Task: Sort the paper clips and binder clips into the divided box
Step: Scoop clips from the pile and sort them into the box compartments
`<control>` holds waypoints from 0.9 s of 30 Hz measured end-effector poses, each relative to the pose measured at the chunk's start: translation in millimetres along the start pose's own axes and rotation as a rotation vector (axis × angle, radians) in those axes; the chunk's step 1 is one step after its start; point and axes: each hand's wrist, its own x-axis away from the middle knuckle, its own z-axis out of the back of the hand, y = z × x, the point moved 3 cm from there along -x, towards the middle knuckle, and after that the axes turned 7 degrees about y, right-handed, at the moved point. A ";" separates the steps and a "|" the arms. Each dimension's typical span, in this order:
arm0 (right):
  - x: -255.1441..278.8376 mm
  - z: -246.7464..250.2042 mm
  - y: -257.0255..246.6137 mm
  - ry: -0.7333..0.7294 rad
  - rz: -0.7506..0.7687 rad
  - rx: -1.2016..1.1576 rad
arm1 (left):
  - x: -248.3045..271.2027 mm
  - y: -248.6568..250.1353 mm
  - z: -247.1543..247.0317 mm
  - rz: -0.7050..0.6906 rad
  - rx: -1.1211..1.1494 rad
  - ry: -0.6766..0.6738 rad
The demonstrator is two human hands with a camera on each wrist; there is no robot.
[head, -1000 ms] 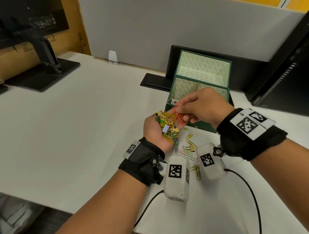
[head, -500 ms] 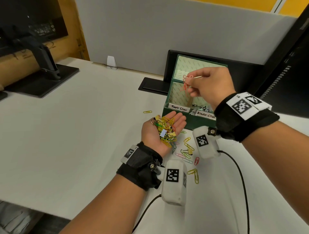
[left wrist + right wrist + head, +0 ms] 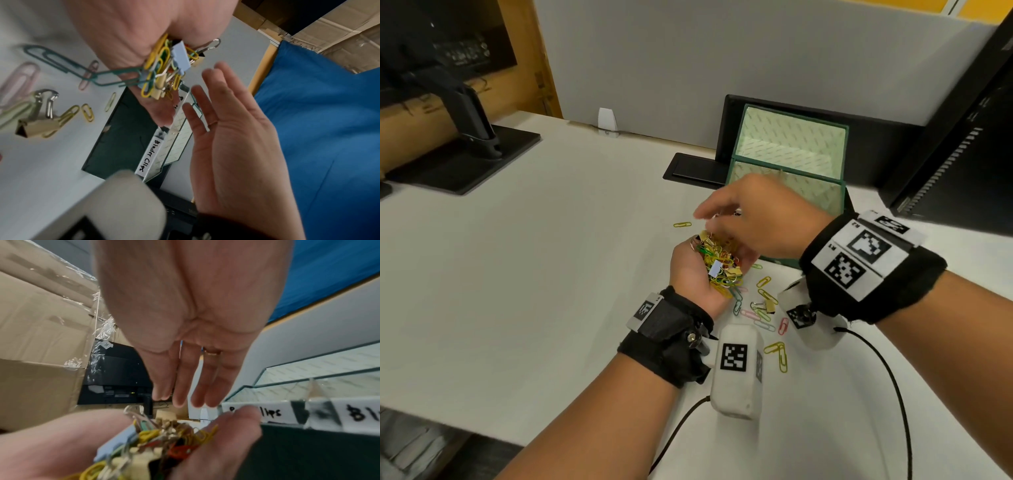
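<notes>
My left hand (image 3: 690, 270) lies palm up in front of the box, loosely cupped, carrying a pile of coloured paper clips and binder clips (image 3: 719, 263). My right hand (image 3: 726, 219) hovers just above the pile with straight fingers and holds nothing. The left wrist view shows the pile (image 3: 164, 68) in my palm and the right hand (image 3: 226, 129) flat beside it. The green divided box (image 3: 787, 164) stands open behind both hands. Its front bears a "Binder Clips" label (image 3: 151, 155). Loose clips (image 3: 763, 308) and a gold binder clip (image 3: 39, 126) lie on the table under my wrists.
One yellow paper clip (image 3: 682, 224) lies alone to the left of the box. A monitor stand (image 3: 465, 150) is at the far left and a black monitor (image 3: 962, 154) at the right. A black plate (image 3: 688, 169) sits behind the box. A cable (image 3: 887, 377) trails from my right wrist.
My right hand lifted a red paper clip from the pile to above the box, and has now come back down over the pile without it. The left hand stayed in place.
</notes>
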 end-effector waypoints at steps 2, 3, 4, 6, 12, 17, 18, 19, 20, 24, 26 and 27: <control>2.8 -8.3 -0.2 -0.076 0.020 0.068 | 1.3 -1.5 -0.1 -0.030 -0.021 0.022; 3.5 -11.2 1.2 -0.088 0.028 0.095 | 1.7 -2.1 0.5 -0.038 -0.039 0.034; 4.1 -13.2 3.1 -0.088 0.026 0.101 | 1.2 -2.6 1.9 -0.044 -0.056 0.042; 5.7 -14.1 6.8 -0.069 0.002 0.051 | 0.4 -3.7 2.7 -0.041 -0.074 0.046; 9.8 -2.8 10.4 0.012 -0.110 -0.206 | 4.8 -2.8 -5.2 -0.005 -0.019 -0.058; 14.1 8.1 13.7 0.093 -0.184 -0.366 | 0.1 -2.1 1.5 0.045 -0.013 0.003; 14.5 10.1 15.4 0.111 -0.189 -0.386 | -0.9 -1.9 2.6 0.056 -0.016 0.021; 15.0 12.9 18.0 0.139 -0.194 -0.408 | -1.3 -1.8 3.0 0.066 -0.019 0.033; 15.5 17.5 21.7 0.188 -0.190 -0.412 | -1.7 -1.7 2.8 0.074 -0.021 0.046; 18.1 49.6 45.4 0.489 -0.190 -0.345 | 0.5 -0.7 -0.5 0.073 -0.029 0.069; 20.8 62.3 61.8 0.575 -0.252 -0.368 | 1.3 -1.3 -0.8 0.078 -0.034 0.070; 22.5 65.4 68.6 0.592 -0.277 -0.396 | 2.0 -1.8 -1.4 0.080 -0.036 0.070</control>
